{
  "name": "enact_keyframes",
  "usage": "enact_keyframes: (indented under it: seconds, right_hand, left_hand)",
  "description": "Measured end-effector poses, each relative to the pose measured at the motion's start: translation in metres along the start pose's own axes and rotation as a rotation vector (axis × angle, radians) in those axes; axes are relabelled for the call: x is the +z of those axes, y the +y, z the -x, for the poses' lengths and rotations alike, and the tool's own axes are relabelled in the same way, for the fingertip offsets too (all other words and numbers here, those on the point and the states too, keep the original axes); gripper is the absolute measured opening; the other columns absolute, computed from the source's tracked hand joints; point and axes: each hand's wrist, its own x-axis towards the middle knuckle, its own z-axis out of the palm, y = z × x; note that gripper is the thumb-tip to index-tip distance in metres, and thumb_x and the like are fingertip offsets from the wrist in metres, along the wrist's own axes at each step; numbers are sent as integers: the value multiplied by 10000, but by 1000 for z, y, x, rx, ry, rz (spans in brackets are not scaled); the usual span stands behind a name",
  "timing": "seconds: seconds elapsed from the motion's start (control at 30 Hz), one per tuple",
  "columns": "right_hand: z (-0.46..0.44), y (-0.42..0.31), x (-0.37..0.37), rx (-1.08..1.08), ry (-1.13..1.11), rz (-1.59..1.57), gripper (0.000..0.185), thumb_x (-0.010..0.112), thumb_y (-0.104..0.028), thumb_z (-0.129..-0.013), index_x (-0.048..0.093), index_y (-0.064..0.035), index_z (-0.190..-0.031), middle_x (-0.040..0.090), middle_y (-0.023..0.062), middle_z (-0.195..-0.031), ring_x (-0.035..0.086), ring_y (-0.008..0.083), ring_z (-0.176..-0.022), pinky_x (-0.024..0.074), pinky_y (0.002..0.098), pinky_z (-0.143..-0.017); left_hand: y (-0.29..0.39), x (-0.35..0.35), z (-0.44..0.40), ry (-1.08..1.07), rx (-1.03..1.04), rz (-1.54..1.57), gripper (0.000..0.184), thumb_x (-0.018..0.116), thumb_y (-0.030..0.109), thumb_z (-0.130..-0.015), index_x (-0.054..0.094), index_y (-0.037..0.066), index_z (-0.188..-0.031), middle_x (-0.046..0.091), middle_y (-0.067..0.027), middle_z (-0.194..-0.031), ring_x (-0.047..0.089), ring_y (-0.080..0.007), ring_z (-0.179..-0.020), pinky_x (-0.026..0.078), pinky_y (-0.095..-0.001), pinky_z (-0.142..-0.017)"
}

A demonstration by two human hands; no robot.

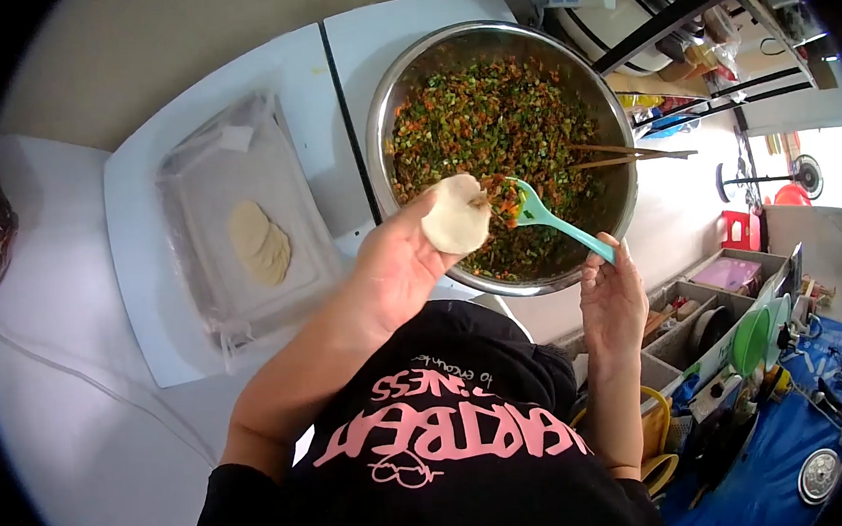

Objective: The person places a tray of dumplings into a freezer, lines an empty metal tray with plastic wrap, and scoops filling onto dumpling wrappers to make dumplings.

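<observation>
Between the thumb and fingers of my left hand [396, 265] is a round, pale dough wrapper [455, 216], held over the near left rim of a large steel bowl [624, 202]. The bowl contains chopped green and orange filling [489, 119]. My right hand [614, 297] grips the handle end of a mint-green spoon [567, 234]. Some filling lies on the spoon's head, right beside the wrapper's right edge. A little filling shows on the wrapper. Two wooden chopsticks [630, 155] stick out over the bowl's right side.
Left of the bowl, a plastic-lined tray [298, 213] holds overlapping dough wrappers [259, 244] on the white table [142, 235]. A black-framed shelf [678, 15] stands at the upper right. Crates [684, 341] and a blue sheet [734, 476] with tools lie lower right.
</observation>
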Motion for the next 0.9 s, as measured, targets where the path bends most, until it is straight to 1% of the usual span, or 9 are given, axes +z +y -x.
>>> enact_keyframes:
  seconds: [0.13,0.3,0.37,0.4,0.47,0.53,0.63,0.73,0.9]
  right_hand:
    - [2,-3,1,13,-19,-42,315,455,-205,-958,563,75,-1052,619,110,-788,592,159,-696,484,263,-643]
    - [7,0,1,-89,-48,42,318,451,-199,-959,561,86,-1049,621,126,-805,599,168,-698,491,279,-657]
    - [14,3,6,-288,-7,235,322,457,-198,-954,561,91,-1052,622,148,-833,606,202,-716,494,293,-681]
    - [16,7,7,-289,-12,234,322,457,-198,-954,561,91,-1052,622,148,-833,606,202,-716,494,293,-681]
    - [20,15,4,-529,-73,485,326,443,-194,-954,566,90,-1054,624,170,-867,612,235,-763,495,312,-712]
    - [20,20,-4,-615,-161,578,253,501,-117,-900,582,76,-1043,627,191,-889,617,273,-815,496,334,-736]
    - [18,25,-4,-982,-405,1176,300,614,6,-731,620,41,-1029,626,178,-915,615,293,-814,490,347,-723]
    - [12,35,-6,-1093,-528,1377,367,660,8,-709,617,32,-1073,600,138,-913,605,270,-790,498,333,-681]
    - [9,41,-10,-1181,-584,1462,406,694,14,-678,614,23,-1076,587,102,-909,602,236,-781,501,304,-644]
  left_hand:
    - [-7,12,-5,-100,-23,98,436,438,231,-945,381,-10,-1304,501,-137,-1267,504,-249,-1160,409,-419,-1001]
    - [-10,23,-5,5,-16,132,411,385,235,-965,387,-3,-1300,491,-119,-1281,472,-244,-1195,383,-422,-1022]
    - [-12,24,-6,-31,-8,131,408,373,242,-970,387,8,-1304,486,-110,-1288,462,-242,-1203,368,-418,-1031]
    - [-13,25,-7,-66,-6,130,406,361,250,-975,388,20,-1308,481,-102,-1295,452,-239,-1212,354,-414,-1040]
    - [-14,28,-10,-64,2,164,399,358,251,-978,390,33,-1310,481,-97,-1293,450,-235,-1211,345,-409,-1044]
    - [-15,30,-14,-62,10,199,393,354,252,-980,392,46,-1312,482,-92,-1292,448,-230,-1210,337,-404,-1047]
    - [-17,28,-22,-76,29,233,371,349,256,-983,414,55,-1288,498,-99,-1263,479,-234,-1165,363,-394,-1024]
    - [-16,24,-27,-108,48,237,353,345,260,-985,437,43,-1248,518,-110,-1226,499,-241,-1135,385,-390,-1002]
    - [-8,24,-27,-121,59,219,351,334,246,-988,443,7,-1221,538,-131,-1185,512,-243,-1113,399,-370,-987]
